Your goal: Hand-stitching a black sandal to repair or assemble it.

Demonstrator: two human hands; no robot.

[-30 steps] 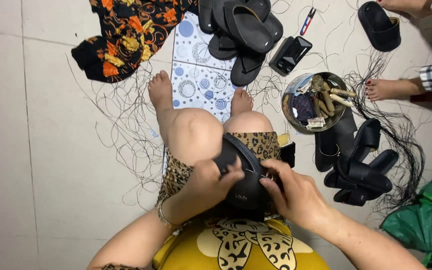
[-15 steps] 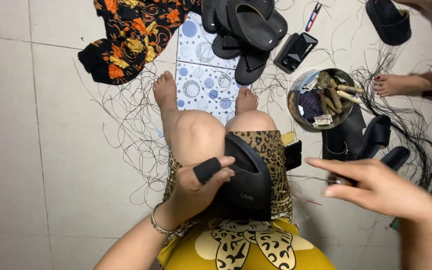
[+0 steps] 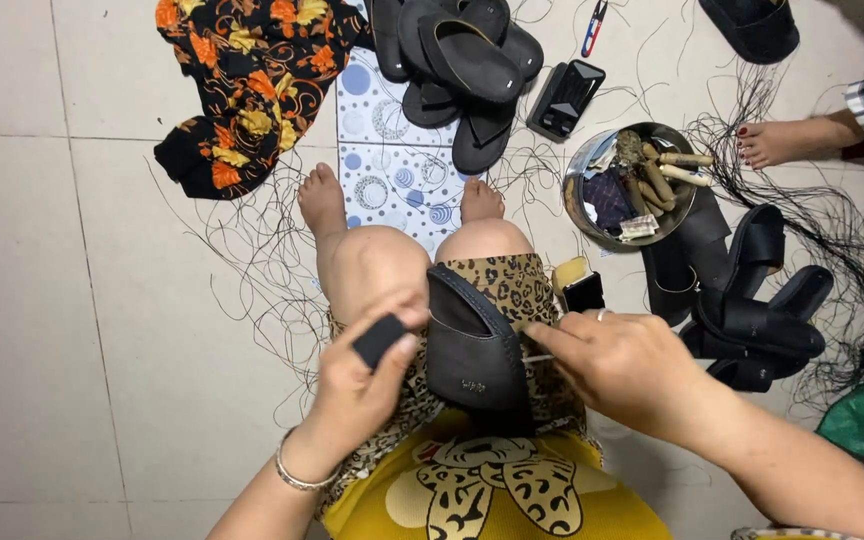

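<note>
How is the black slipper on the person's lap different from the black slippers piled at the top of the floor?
The slipper on the lap is held between the left hand and the right hand; the piled slippers lie untouched on the floor. The slipper on the lap is single and rests on the knees; the piled slippers overlap in a heap, partly on a dotted cloth. Both are black and similar in shape.

Left hand [image 3: 357, 385] pinches small black block [image 3: 379, 339]; right hand [image 3: 624, 365] touches black sandal [image 3: 472, 345] on lap.
</note>
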